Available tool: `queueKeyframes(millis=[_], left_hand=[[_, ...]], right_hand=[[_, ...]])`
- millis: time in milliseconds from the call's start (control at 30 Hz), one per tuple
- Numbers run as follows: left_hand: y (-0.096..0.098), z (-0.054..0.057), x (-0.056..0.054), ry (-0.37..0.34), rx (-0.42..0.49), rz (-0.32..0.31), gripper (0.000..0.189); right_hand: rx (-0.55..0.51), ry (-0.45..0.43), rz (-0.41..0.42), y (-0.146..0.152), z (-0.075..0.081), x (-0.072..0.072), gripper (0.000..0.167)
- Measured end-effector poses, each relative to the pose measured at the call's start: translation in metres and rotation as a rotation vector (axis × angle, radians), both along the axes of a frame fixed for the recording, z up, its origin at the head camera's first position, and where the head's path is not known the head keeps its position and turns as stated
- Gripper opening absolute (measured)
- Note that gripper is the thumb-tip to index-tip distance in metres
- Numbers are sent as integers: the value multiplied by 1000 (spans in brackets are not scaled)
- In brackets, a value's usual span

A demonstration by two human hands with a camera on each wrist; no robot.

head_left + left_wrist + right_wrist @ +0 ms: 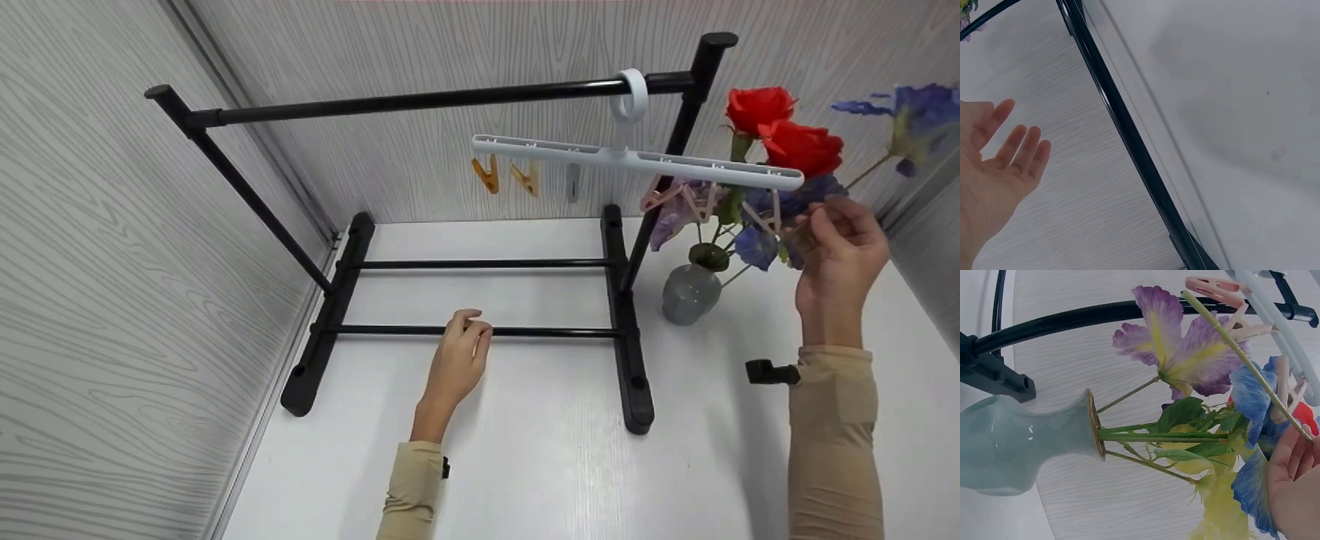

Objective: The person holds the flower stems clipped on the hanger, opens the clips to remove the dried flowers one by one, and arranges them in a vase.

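My right hand pinches the stem of an artificial blue flower, whose bloom points up and to the right. The stem's cut end stands out above the vase in the right wrist view. A grey-green vase holds red roses, a purple flower, and other blue and yellow blooms. Its flowers overlap the clothespins of a pale hanger in the head view. My left hand holds nothing, its fingers loosely bent, over the rack's front lower bar.
A black rack stands on the white table, left of the vase. Its top bar carries the hanger by a ring. Orange and yellow clothespins hang at the hanger's left. Patterned walls close the left and back.
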State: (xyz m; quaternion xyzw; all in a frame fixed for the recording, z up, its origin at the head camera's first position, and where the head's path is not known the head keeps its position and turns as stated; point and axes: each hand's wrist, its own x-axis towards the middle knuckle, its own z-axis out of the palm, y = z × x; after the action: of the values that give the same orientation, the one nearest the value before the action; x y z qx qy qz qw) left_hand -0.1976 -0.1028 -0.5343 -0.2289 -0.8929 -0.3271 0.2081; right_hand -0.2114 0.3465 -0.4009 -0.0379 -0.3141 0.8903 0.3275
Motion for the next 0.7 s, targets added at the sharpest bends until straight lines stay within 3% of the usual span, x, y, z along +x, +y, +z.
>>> queueKeyframes(millis=[333,700], left_hand=[[-3,0,3,-23,15,6,12],[-4,-4,2,-17,9,4,11]], right_hand=[[188,-125,-164,3,-11,-15,23],[249,-109,-250,3,-21,-28,16]])
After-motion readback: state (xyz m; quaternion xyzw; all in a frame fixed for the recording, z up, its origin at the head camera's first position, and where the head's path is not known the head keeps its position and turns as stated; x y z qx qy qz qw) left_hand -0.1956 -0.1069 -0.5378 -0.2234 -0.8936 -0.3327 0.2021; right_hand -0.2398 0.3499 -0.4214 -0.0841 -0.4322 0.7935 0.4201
